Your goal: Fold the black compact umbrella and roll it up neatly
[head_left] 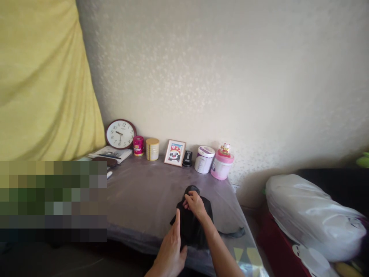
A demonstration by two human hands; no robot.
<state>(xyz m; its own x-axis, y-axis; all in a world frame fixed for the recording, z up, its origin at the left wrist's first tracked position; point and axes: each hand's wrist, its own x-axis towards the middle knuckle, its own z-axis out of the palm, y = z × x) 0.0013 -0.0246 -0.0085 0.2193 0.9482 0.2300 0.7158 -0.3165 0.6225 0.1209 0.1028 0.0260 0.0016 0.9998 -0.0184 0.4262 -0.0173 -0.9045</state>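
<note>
A black cloth item (188, 225), shaped like a small garment with a rounded top part, lies near the front edge of the covered table. My right hand (195, 204) is over its upper part, with fingers curled in against the dark fabric just below the rounded top. Beside its left edge is my left hand (172, 242), fingers straight and together, thumb apart, palm turned toward the cloth. Nothing shows in that left hand. My right forearm hides some of the cloth's right side.
Along the wall stand a clock (121, 134), a pink can (138, 146), a yellow-lidded can (152, 150), a panda picture frame (174, 153), a white tub (204, 159) and a pink tub (222, 165) topped by a cat figurine (225, 149). A stuffed plastic bag (314, 215) sits right.
</note>
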